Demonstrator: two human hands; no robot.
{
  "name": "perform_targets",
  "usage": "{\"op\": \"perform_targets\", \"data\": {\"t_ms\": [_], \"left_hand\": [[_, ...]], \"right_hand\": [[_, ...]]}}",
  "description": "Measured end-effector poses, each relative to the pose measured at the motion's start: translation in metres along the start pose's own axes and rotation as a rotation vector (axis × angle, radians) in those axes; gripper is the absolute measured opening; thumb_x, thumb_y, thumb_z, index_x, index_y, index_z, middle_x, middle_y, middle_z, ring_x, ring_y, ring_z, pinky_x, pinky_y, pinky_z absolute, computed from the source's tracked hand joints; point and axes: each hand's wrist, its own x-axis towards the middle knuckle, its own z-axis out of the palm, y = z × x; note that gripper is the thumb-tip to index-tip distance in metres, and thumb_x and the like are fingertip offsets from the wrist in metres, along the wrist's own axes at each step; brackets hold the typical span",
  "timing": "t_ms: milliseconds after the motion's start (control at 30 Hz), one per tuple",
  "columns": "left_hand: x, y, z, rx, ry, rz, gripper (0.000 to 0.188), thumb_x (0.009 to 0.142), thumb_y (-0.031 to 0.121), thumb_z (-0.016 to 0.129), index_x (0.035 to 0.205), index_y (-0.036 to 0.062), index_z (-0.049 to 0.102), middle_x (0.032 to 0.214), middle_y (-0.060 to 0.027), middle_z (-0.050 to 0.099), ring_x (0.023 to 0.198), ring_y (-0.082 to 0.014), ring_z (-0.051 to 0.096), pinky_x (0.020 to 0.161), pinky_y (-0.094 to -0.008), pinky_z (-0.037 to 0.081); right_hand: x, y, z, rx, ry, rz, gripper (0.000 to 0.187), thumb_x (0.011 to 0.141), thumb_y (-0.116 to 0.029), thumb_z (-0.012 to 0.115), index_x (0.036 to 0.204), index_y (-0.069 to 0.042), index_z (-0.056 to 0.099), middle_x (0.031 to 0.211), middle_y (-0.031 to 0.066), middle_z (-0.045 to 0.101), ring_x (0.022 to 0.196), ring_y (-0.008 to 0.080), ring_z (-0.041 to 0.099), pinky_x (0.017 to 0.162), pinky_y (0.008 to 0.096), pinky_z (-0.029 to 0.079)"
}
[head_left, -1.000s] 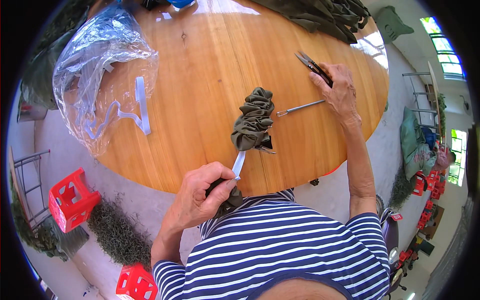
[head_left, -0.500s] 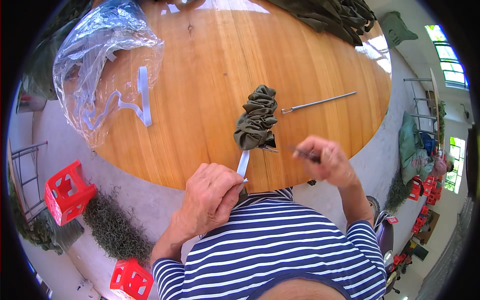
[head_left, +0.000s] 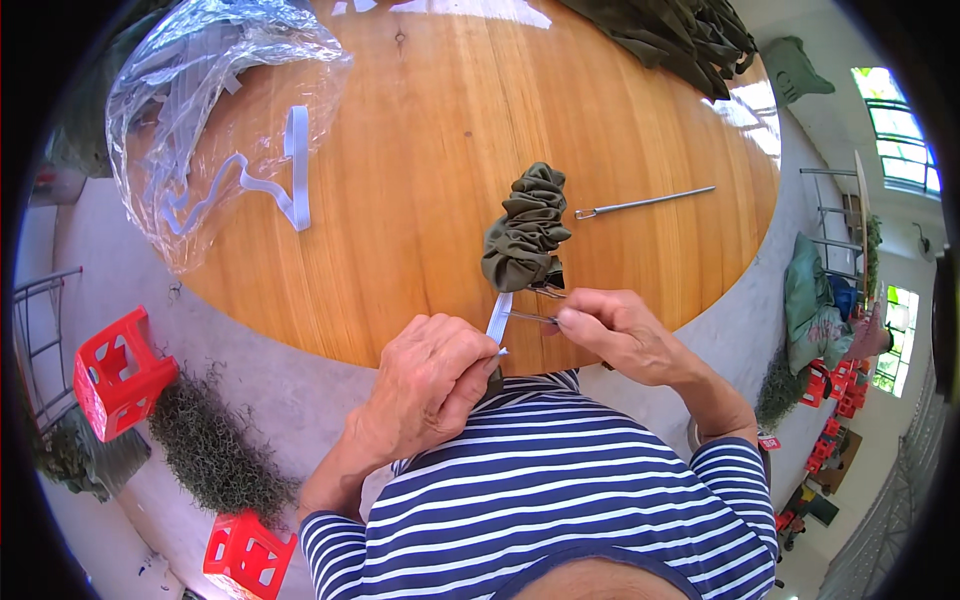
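Note:
A gathered olive-green fabric tube (head_left: pixel 525 230) lies on the wooden table (head_left: pixel 400 200). White elastic (head_left: pixel 499 318) runs out of its near end. A black clip with silver wire arms (head_left: pixel 552 284) sits at that same end. My left hand (head_left: pixel 435 375), at the table's near edge, is closed on the elastic; a bit of dark fabric shows under its thumb. My right hand (head_left: pixel 620 335) pinches a slim, pointed metal tool (head_left: pixel 530 317), whose tip reaches the elastic between tube and left hand. Fingers hide the tool's handle, so its exact kind is unclear.
A metal rod with a looped end (head_left: pixel 645 202) lies right of the tube. At left, a clear plastic bag (head_left: pixel 210 90) has white elastic (head_left: pixel 300 170) by it. Olive fabric (head_left: pixel 670 40) is heaped at the far edge. Red stools (head_left: pixel 125 372) stand on the floor.
My right hand has moved left and brought the tool's tip to the elastic. My left hand keeps its hold. The view has shifted slightly.

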Motion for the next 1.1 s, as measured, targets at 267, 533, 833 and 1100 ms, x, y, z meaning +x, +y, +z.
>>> {"op": "perform_targets", "data": {"t_ms": [267,533,833,1100], "left_hand": [[0.012,0.004,0.004,-0.238,0.058,-0.236,0.009,0.076,0.002,0.054,0.084,-0.0009,0.054,0.083,-0.0128,0.056,0.077,-0.0298,0.056,0.068,-0.0346,0.044],[0.024,0.009,0.026,-0.523,0.225,-0.427,0.011,0.081,0.005,0.054,0.087,-0.0039,0.059,0.070,-0.0066,0.058,0.064,-0.0135,0.053,0.059,-0.0268,0.043],[0.025,0.006,0.025,-0.768,0.183,-0.581,0.011,0.081,0.006,0.056,0.080,-0.0043,0.060,0.070,-0.0021,0.058,0.065,-0.0067,0.050,0.061,-0.0216,0.042],[0.002,0.010,0.005,-0.705,0.007,-0.499,0.008,0.079,0.004,0.057,0.079,-0.0028,0.060,0.080,-0.0078,0.061,0.070,-0.0093,0.054,0.064,-0.0212,0.042]], "right_hand": [[0.017,-0.021,0.017,-0.500,0.437,-0.598,0.026,0.072,0.001,0.061,0.098,-0.004,0.058,0.079,0.0050,0.061,0.068,0.0158,0.059,0.057,0.0252,0.045],[0.039,-0.023,0.020,-0.617,0.413,-0.606,0.023,0.072,-0.009,0.063,0.095,-0.008,0.059,0.081,0.0074,0.063,0.071,0.0241,0.062,0.059,0.0311,0.048],[0.038,-0.020,0.004,-0.841,0.457,-0.728,0.024,0.068,-0.011,0.065,0.091,-0.010,0.059,0.077,0.0051,0.063,0.070,0.0215,0.062,0.057,0.0310,0.047],[0.042,-0.015,-0.011,-0.849,0.553,-0.783,0.032,0.060,0.005,0.063,0.090,-0.004,0.061,0.079,0.0085,0.064,0.068,0.0228,0.062,0.058,0.0292,0.049]]}}
